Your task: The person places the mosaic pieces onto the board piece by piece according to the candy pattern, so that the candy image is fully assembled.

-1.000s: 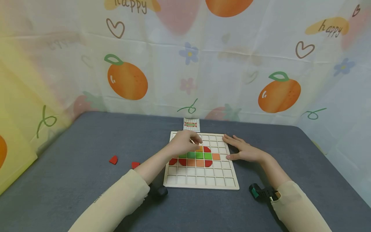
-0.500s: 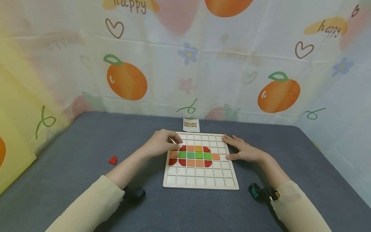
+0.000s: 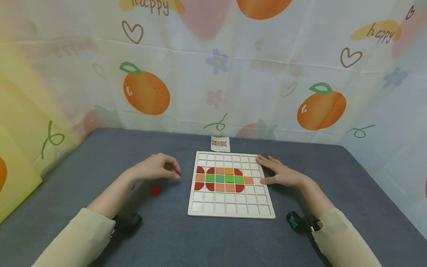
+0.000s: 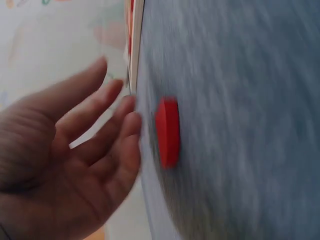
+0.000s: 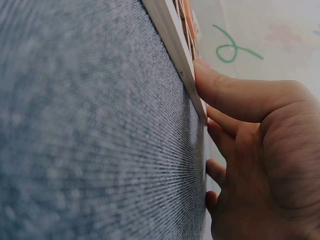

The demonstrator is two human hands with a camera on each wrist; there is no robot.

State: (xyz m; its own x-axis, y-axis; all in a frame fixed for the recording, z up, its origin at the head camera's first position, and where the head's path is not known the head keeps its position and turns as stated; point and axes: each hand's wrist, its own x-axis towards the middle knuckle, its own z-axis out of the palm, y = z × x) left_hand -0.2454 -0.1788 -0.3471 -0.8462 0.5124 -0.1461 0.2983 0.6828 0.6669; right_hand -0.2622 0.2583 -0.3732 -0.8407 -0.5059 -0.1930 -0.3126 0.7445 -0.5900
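Note:
My left hand (image 3: 160,167) hovers left of the board, fingers loosely bent and holding nothing. Below it on the table lies a red quarter-round piece (image 3: 155,190), seen from the side as a thick red block (image 4: 169,132) in the left wrist view. Another red piece is almost hidden behind the left forearm. The pale wooden grid board (image 3: 218,207) carries red curved pieces and green, orange and yellow square tiles (image 3: 229,171) across its middle rows. My right hand (image 3: 283,175) rests at the board's right edge, its thumb (image 5: 225,92) touching the rim and its fingers extended.
Behind the board lies a small pattern card (image 3: 220,144) printed with a coloured grid figure. A fruit-printed cloth (image 3: 253,81) hangs behind the dark grey table (image 3: 233,241). Each wrist wears a black camera strap (image 3: 303,221).
My left hand has moved left, away from over the board, to the loose red pieces. A red piece in the board's left column, previously covered, now shows. The right hand stays put.

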